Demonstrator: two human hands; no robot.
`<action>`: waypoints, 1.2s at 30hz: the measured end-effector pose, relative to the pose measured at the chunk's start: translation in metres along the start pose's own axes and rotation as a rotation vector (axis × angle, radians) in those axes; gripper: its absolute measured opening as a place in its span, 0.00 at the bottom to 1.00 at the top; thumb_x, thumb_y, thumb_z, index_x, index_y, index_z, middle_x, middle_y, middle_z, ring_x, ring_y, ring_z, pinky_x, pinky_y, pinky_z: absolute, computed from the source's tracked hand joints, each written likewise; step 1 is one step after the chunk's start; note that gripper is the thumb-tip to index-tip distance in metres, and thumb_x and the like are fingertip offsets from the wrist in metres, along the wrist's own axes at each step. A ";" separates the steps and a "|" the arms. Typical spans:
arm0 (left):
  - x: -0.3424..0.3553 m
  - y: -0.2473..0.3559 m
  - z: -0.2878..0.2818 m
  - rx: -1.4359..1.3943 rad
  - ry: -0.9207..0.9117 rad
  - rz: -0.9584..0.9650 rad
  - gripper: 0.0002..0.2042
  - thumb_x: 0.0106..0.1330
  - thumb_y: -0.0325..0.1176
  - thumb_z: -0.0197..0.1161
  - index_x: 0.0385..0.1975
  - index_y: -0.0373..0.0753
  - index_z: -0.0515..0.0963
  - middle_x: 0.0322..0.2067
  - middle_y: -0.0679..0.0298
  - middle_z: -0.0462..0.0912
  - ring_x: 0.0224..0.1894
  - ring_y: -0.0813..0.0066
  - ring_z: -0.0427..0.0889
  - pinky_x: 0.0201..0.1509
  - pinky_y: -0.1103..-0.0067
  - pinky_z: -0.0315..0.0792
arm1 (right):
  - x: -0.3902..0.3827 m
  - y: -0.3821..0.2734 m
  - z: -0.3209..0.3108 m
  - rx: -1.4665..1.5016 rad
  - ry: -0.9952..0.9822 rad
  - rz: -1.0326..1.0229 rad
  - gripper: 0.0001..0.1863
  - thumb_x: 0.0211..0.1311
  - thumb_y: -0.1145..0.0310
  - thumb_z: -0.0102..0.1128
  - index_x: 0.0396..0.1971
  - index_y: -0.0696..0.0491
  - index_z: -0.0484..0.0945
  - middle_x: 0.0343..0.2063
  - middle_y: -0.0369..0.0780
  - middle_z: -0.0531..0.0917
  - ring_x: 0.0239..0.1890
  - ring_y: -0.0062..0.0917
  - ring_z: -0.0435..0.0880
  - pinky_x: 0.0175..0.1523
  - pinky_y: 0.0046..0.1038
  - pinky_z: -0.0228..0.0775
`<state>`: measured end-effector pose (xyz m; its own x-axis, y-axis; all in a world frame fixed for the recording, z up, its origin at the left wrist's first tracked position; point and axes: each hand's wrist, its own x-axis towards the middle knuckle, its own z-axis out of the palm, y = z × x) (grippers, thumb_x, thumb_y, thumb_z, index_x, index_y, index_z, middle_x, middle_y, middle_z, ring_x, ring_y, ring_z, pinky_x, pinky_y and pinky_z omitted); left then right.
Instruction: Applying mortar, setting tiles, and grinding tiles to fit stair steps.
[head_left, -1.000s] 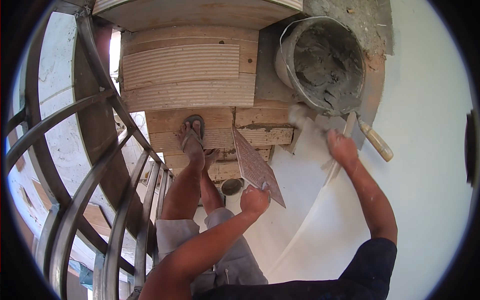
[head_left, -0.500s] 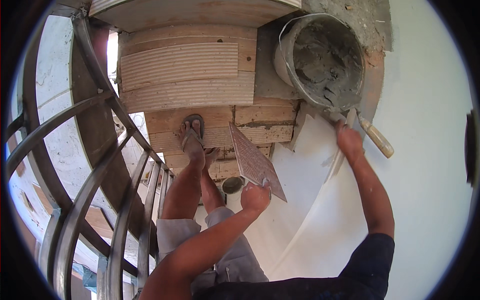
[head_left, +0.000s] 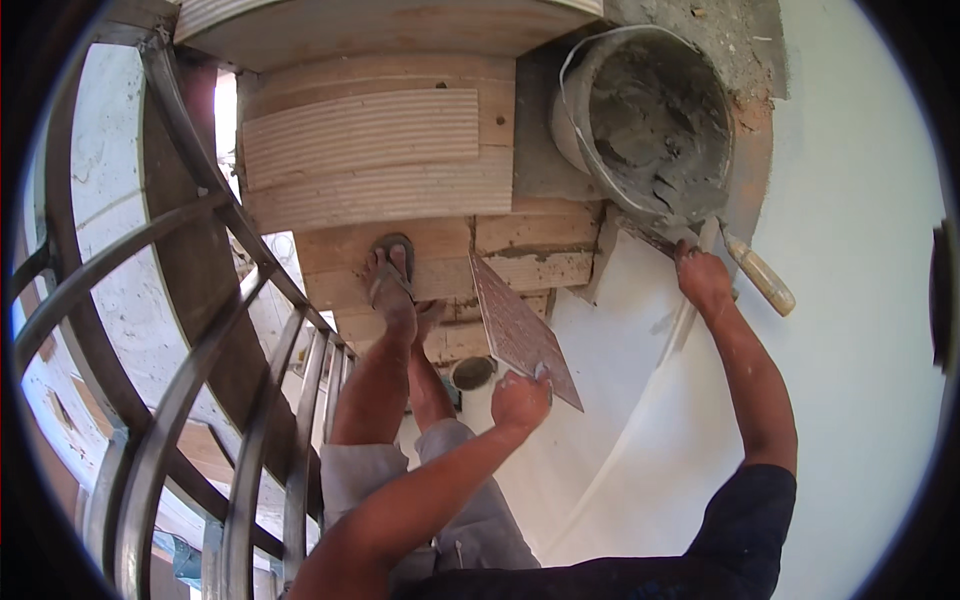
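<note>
My left hand [head_left: 521,401] is closed on the lower edge of a thin reddish-brown tile [head_left: 522,328], which tilts up in front of my legs with its textured face showing. My right hand [head_left: 704,277] is beside the near rim of a bucket [head_left: 574,135] of wet grey mortar [head_left: 655,120]. Its fingers wrap round a trowel whose flat, mortar-smeared blade [head_left: 648,235] points left below the rim; the grip is mostly hidden. A second tool with a pale wooden handle [head_left: 765,280] leans on the bucket's rim, just right of that hand.
Wooden steps [head_left: 385,245] carry my sandalled feet, with ribbed tread pieces [head_left: 360,135] higher up. Metal railing [head_left: 170,420] runs along the left. A white wall [head_left: 850,400] stands at the right. A small pail [head_left: 472,373] is down beside my legs.
My right hand has shifted slightly, and the trowel blade now shows more plainly under the bucket's rim. The tile has moved slightly right and down in the picture, still in my left hand.
</note>
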<state>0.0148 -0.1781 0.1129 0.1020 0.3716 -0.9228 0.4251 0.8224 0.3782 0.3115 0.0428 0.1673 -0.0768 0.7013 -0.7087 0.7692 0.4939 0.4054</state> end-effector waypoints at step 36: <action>0.008 -0.003 -0.006 0.104 0.025 0.045 0.26 0.66 0.50 0.60 0.39 0.24 0.77 0.41 0.38 0.82 0.47 0.42 0.81 0.52 0.59 0.74 | -0.025 -0.045 -0.018 0.080 0.394 -0.416 0.15 0.62 0.71 0.50 0.46 0.61 0.74 0.31 0.48 0.85 0.31 0.40 0.87 0.31 0.38 0.80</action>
<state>0.0087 -0.1746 0.1048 0.1010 0.4187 -0.9025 0.5115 0.7562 0.4081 0.2677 0.0121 0.1776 -0.6017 0.6023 -0.5246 0.6682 0.7394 0.0825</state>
